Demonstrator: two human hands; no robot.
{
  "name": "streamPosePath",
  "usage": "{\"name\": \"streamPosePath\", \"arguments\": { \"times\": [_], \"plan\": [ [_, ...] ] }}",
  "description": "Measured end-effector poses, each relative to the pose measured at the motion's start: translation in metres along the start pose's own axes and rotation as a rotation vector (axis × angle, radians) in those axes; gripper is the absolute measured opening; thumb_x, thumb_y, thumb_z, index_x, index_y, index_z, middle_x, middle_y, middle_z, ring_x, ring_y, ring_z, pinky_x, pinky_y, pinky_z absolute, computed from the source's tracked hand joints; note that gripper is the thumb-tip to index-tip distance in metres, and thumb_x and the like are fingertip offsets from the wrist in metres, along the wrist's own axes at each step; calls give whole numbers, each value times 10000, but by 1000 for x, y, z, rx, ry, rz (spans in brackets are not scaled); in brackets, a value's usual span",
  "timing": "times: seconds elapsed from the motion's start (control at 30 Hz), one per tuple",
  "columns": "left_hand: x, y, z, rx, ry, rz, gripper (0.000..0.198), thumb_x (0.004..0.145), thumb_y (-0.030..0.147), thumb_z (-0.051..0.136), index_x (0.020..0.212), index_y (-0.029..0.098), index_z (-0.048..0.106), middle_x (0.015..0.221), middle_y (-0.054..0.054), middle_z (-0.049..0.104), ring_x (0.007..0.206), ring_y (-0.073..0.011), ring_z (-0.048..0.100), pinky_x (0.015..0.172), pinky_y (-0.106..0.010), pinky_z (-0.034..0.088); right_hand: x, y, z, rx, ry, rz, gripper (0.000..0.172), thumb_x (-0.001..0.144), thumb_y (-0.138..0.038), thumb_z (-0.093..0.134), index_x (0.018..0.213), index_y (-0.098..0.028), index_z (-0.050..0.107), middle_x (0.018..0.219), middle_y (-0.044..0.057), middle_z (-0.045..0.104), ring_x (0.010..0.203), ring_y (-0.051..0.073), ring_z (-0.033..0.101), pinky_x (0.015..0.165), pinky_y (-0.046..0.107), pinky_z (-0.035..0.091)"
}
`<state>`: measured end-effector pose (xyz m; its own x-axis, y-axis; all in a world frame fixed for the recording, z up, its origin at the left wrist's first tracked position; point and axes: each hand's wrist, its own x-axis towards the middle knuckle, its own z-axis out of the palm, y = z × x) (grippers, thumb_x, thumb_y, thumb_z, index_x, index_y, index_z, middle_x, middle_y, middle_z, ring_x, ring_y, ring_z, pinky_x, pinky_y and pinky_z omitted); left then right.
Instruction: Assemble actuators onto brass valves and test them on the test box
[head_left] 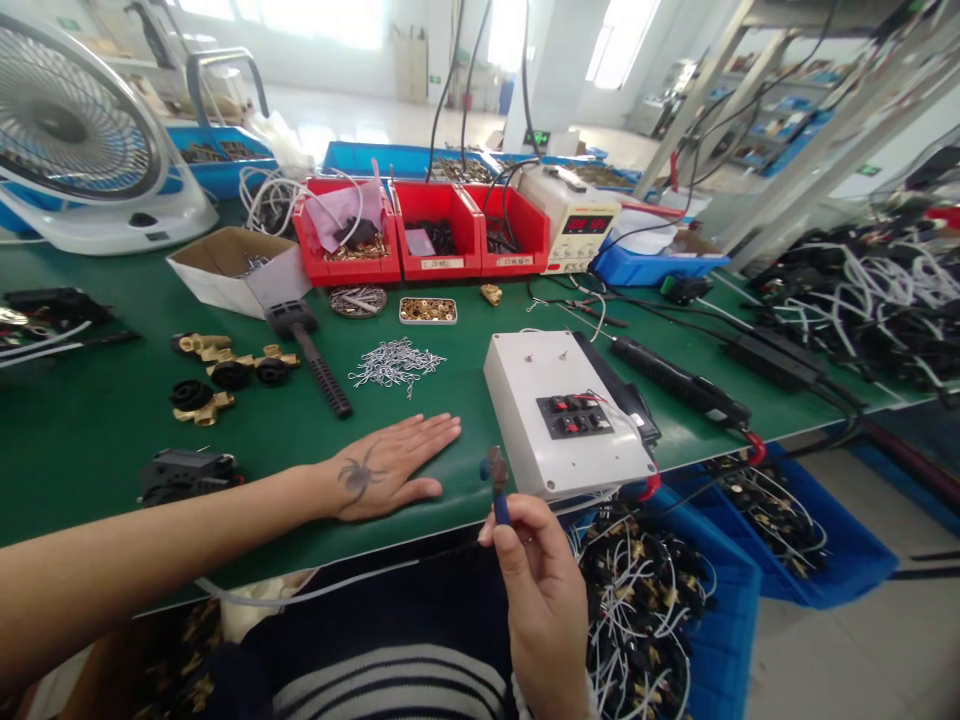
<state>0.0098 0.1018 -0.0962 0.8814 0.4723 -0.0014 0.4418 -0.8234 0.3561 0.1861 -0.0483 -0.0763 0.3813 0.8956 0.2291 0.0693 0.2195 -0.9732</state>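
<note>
My left hand (390,465) lies flat on the green table (90,440), palm down with fingers stretched out, holding nothing. A spider mark shows on its back. My right hand (536,575) is raised near the table's front edge, its fingers pinched on a small blue-handled tool (496,485) with a dark reddish tip pointing up. The tool sits just left of a white switch box (559,410) with red and black rocker switches. A pile of small metal clips (396,362) lies beyond my left hand.
Brass fittings with black caps (221,375) lie at left, beside a black handle (311,350). Red bins (420,235), a cardboard box (236,265), a power supply (577,220) and a fan (75,130) stand at the back. Blue crates of wired parts (675,600) sit below the right edge.
</note>
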Motion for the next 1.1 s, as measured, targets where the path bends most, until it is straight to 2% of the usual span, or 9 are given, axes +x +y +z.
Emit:
{"name": "streamPosePath", "arguments": {
  "times": [0.1,0.2,0.4,0.5,0.6,0.7,0.9,1.0,1.1],
  "plan": [
    [-14,0,-4,-78,-50,95,691,1022,615,239,1577,203,263,1618,-75,326,1527,-185,249,1277,-390,182,1,1,-1,-14,6,2,72,971,-251,601,993,-257,669,866,0,651,751,108,647,715,196,563],
    [-41,5,-10,-125,-76,45,634,1038,572,252,1583,247,248,1614,-38,346,1504,-178,312,1263,-362,230,1,4,-2,-19,8,29,67,966,-244,609,997,-262,666,860,-7,663,764,106,653,732,196,563],
    [-86,29,-6,-29,390,-515,678,1045,552,189,1598,159,182,1630,-107,315,1503,-232,319,1237,-396,313,3,10,-2,-39,3,67,62,959,-263,620,998,-248,666,838,-8,668,747,110,656,704,206,563],
    [-94,39,13,119,393,-632,807,1015,626,162,1555,34,261,1588,-216,354,1491,-297,337,1207,-474,363,4,11,-2,-52,-11,88,68,958,-270,621,998,-236,663,828,-2,671,736,117,657,695,220,565],
    [-89,42,30,271,337,-605,922,974,697,134,1492,-29,366,1557,-271,370,1485,-365,330,1188,-559,364,5,10,1,-41,-10,95,81,947,-282,633,1005,-230,655,837,5,671,743,124,665,691,233,571],
    [-70,45,38,322,331,-559,904,982,674,111,1487,-26,381,1568,-254,359,1482,-359,337,1187,-543,368,6,9,6,-25,-13,100,89,944,-291,634,1003,-226,648,820,2,671,735,125,666,687,238,572],
    [-20,54,28,145,222,-390,859,994,664,212,1535,0,289,1603,-224,295,1523,-294,255,1243,-478,289,12,5,14,-19,-41,120,144,932,-333,645,998,-205,647,808,11,680,708,131,655,672,258,572],
    [-23,50,17,-25,192,-342,796,1023,612,188,1566,31,201,1624,-190,267,1528,-229,239,1252,-401,278,19,1,16,-51,-49,102,141,928,-331,640,989,-204,642,784,3,676,695,132,658,663,261,568],
    [-42,37,14,-22,293,-508,812,1019,623,166,1576,32,149,1632,-201,239,1533,-248,220,1248,-437,284,30,-2,17,-124,-85,74,136,928,-328,621,982,-203,632,768,3,669,692,143,655,657,276,560]
  ]
}}
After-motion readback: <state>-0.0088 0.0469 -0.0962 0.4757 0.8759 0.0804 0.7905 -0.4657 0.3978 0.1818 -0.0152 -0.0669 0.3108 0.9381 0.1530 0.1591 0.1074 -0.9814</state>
